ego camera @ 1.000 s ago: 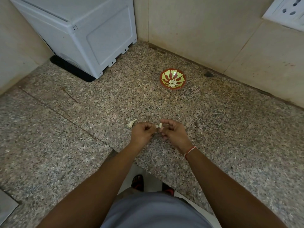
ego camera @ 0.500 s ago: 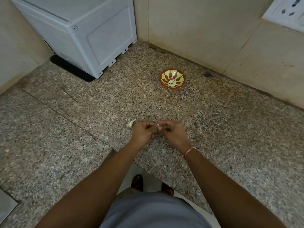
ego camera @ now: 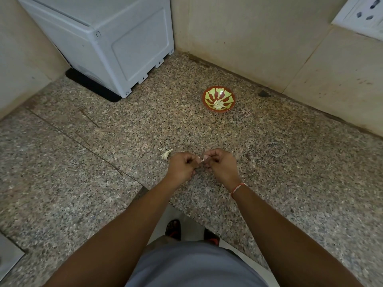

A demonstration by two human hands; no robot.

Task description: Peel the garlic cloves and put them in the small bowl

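Note:
My left hand [ego camera: 182,165] and my right hand [ego camera: 220,164] are close together over the granite counter [ego camera: 290,162], fingers curled. Between their fingertips they pinch a small garlic clove [ego camera: 202,160], of which only a pale sliver shows. A small red and yellow-green bowl [ego camera: 207,95] stands farther back, near the wall, with several peeled cloves [ego camera: 218,104] inside. A scrap of garlic skin [ego camera: 166,154] lies on the counter just left of my left hand.
A white box-shaped appliance [ego camera: 116,42] fills the back left corner on a black mat. Tiled walls close off the back, with a socket plate [ego camera: 362,15] at top right. The counter's front edge is below my forearms.
The hands drew closer together and shifted slightly back. The pale clove that showed between them a second ago is now mostly hidden by the fingertips.

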